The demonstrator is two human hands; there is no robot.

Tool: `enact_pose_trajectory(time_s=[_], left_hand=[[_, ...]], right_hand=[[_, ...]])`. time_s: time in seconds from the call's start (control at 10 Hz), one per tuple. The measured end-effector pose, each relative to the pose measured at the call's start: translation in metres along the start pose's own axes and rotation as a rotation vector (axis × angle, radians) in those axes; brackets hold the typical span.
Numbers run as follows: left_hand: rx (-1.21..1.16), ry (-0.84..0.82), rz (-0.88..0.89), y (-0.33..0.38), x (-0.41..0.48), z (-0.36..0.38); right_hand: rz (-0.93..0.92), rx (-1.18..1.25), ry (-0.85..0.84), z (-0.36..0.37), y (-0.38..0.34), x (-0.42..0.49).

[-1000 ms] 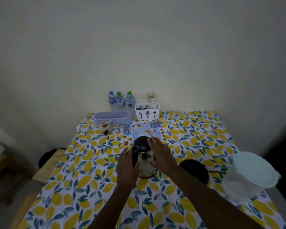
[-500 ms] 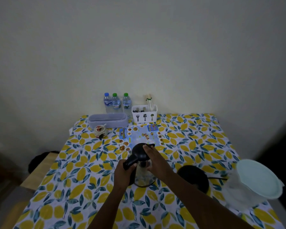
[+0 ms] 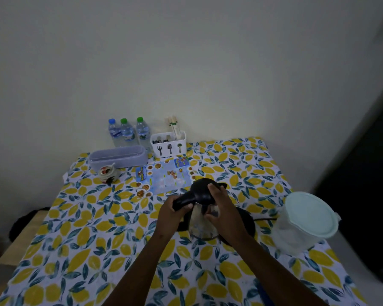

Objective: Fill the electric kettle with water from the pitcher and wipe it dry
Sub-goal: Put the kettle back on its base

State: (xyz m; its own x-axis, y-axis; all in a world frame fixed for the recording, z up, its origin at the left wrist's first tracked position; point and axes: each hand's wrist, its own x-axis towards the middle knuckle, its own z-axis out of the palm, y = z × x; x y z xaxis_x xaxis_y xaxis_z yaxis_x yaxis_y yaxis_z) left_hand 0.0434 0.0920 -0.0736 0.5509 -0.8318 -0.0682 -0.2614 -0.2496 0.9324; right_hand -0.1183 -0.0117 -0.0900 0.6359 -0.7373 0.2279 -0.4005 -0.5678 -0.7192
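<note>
Here, the steel electric kettle with black lid (image 3: pixel 202 208), at the desk's middle left of the lidded translucent plastic pitcher (image 3: pixel 305 224), is gripped at its handle by the left hand (image 3: pixel 171 214) and steadied by the right hand (image 3: pixel 222 208); the lid should be fully opened before pouring.

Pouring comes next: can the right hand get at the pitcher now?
Probably yes, once freed. The right hand is on the kettle, with the lidded pitcher just to its right and nothing between them.
</note>
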Motion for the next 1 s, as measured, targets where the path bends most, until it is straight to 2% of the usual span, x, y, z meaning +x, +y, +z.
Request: enact_pose_trajectory(time_s=[0.2,0.5,0.7,0.8,0.9,1.0], left_hand=[[0.024,-0.138,0.025,0.020,0.025,0.047],[0.082,-0.254,0.050,0.015,0.046,0.078],[0.119,-0.337,0.076,0.009,0.047,0.081],[0.156,-0.327,0.092,0.008,0.045,0.085],[0.273,-0.255,0.175,0.013,0.038,0.085],[0.343,-0.196,0.293,0.006,0.031,0.087]], right_hand=[[0.140,-0.015,0.130,-0.036,0.027,-0.014],[0.156,-0.095,0.264,-0.047,0.041,-0.031],[0.212,-0.108,0.294,-0.040,0.041,-0.045],[0.202,-0.140,0.258,-0.039,0.043,-0.047],[0.211,-0.246,0.210,-0.044,0.038,-0.047],[0.159,-0.384,0.230,-0.046,0.034,-0.049]])
